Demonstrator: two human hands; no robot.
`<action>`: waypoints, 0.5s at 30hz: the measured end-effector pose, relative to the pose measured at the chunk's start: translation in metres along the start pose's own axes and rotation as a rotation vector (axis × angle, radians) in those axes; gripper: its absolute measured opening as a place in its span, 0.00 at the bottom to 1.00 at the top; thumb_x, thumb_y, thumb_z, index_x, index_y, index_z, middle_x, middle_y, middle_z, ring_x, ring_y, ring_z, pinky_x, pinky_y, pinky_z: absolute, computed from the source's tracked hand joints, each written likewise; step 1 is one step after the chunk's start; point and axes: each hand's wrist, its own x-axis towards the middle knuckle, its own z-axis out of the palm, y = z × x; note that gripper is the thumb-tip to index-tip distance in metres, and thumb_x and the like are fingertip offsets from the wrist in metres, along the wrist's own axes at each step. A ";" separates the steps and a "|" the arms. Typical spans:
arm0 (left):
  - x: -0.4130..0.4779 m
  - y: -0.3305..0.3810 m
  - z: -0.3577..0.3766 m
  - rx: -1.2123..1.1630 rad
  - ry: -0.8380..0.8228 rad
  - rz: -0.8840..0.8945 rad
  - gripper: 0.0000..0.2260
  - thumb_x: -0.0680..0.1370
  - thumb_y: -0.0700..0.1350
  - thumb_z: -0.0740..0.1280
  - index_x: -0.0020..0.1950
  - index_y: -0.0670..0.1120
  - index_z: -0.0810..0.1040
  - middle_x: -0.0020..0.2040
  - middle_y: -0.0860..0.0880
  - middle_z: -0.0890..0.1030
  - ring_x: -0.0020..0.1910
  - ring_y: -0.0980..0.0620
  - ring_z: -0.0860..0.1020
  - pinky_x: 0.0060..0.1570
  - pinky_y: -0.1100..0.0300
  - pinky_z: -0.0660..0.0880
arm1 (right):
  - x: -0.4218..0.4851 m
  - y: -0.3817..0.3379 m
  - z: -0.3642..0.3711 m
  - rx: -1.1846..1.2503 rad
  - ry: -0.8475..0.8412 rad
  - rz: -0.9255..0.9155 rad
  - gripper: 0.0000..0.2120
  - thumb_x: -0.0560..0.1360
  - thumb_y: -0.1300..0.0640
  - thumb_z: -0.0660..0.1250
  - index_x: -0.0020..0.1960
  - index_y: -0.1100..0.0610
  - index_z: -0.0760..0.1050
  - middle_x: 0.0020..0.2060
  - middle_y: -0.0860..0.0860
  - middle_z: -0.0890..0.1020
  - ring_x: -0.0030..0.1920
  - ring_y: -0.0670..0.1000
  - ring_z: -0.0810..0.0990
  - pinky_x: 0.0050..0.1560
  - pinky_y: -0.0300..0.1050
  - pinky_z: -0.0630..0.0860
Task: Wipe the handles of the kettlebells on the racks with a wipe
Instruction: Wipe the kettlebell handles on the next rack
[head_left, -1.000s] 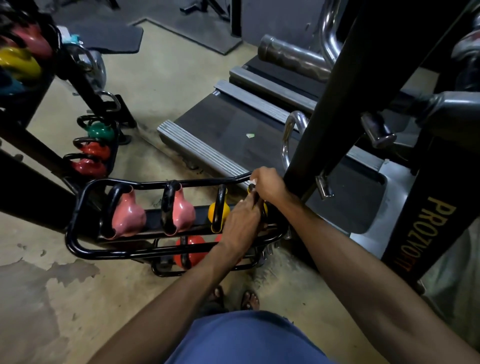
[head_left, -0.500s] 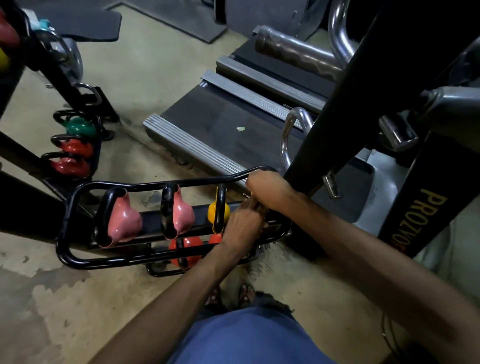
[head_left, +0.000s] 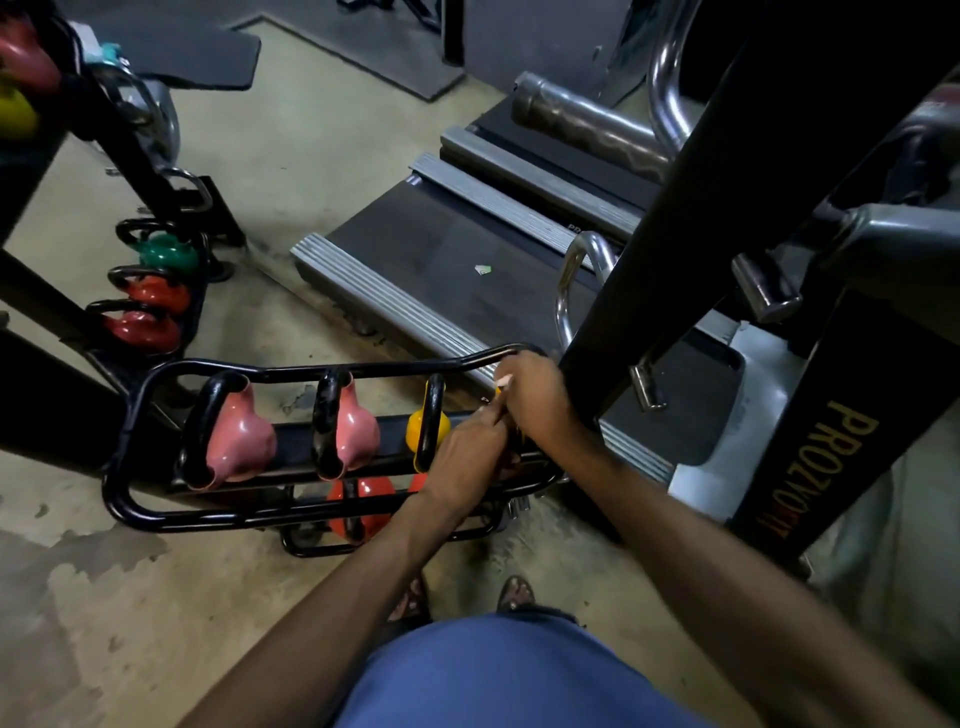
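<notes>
The right hand (head_left: 535, 395) pinched the soft, light white wipe (head_left: 503, 382) by the black metal rack (head_left: 124, 431); what the left hand (head_left: 470, 441) held was hidden.

On near rack (head_left: 208, 517), upper tier, three in a row: left kettlebell (head_left: 239, 441), middle kettlebell (head_left: 356, 431), right kettlebell (head_left: 423, 426); lower kettlebell (head_left: 363, 499) beneath. At its 3 o'clock end, left hand (head_left: 470, 447) touching right hand (head_left: 535, 395), wipe (head_left: 503, 382) in the latter. Far rack (head_left: 130, 150) at 10 o'clock, treadmill (head_left: 441, 275) at 1, post (head_left: 649, 260) at 3.
</notes>
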 end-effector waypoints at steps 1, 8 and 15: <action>0.000 -0.002 0.001 -0.031 0.011 0.005 0.31 0.73 0.41 0.73 0.75 0.42 0.68 0.78 0.45 0.64 0.68 0.45 0.74 0.63 0.54 0.76 | -0.012 0.003 0.010 0.271 0.153 0.120 0.09 0.75 0.67 0.65 0.48 0.59 0.83 0.44 0.52 0.84 0.47 0.51 0.83 0.51 0.44 0.78; 0.003 -0.014 0.005 -0.019 -0.032 -0.033 0.35 0.73 0.43 0.75 0.77 0.46 0.64 0.81 0.50 0.57 0.65 0.49 0.76 0.59 0.56 0.78 | 0.012 -0.005 0.024 0.682 0.261 0.505 0.10 0.74 0.66 0.67 0.42 0.52 0.80 0.44 0.52 0.86 0.47 0.53 0.83 0.50 0.44 0.78; 0.001 -0.010 0.004 -0.026 -0.016 -0.008 0.32 0.73 0.38 0.72 0.76 0.43 0.67 0.82 0.50 0.54 0.67 0.48 0.75 0.58 0.53 0.79 | 0.000 0.000 0.037 0.580 0.256 0.562 0.10 0.75 0.63 0.66 0.54 0.59 0.83 0.51 0.57 0.85 0.53 0.57 0.83 0.50 0.43 0.75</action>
